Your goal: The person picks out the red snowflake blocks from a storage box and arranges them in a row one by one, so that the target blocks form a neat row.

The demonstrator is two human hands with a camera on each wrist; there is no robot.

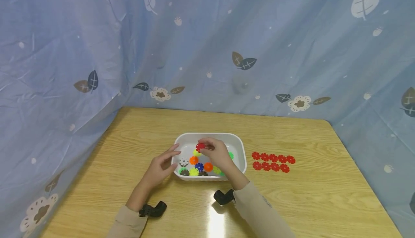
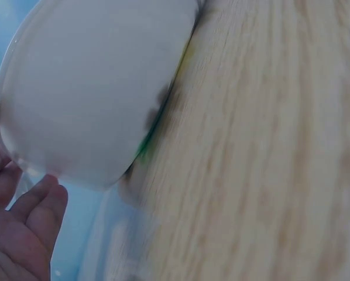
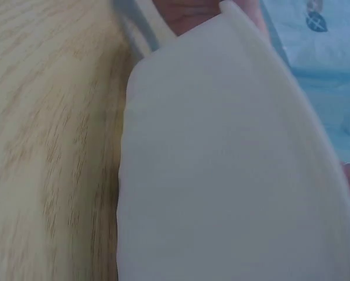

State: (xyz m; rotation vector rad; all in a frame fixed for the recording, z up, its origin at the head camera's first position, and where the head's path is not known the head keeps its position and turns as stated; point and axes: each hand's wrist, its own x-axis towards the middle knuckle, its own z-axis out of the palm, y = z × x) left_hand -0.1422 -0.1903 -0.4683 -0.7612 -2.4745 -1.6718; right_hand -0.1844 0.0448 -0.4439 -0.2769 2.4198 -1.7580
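Observation:
My right hand (image 1: 216, 152) is over a white plastic tray (image 1: 241, 144), pinching a red notched disc (image 1: 200, 147) between thumb and fingers. At the tray's left end my left hand (image 1: 158, 167) rests with spread, nearly straight fingers touching the rim; the left wrist view shows these fingers (image 2: 46, 205) at the tray's corner. Several notched discs lie in the tray, among them a white one (image 1: 183, 162), orange ones (image 1: 208, 166), a blue one (image 1: 199, 166) and yellow ones (image 1: 193, 172). In the right wrist view, the tray wall (image 3: 222, 164) hides the right hand's fingertips.
Right of the tray, several red notched discs lie flat on the wooden table (image 1: 301, 194) in two rows, a back row (image 1: 273, 157) and a front row (image 1: 275, 167). A blue patterned cloth (image 1: 201, 43) hangs behind the table and at its sides.

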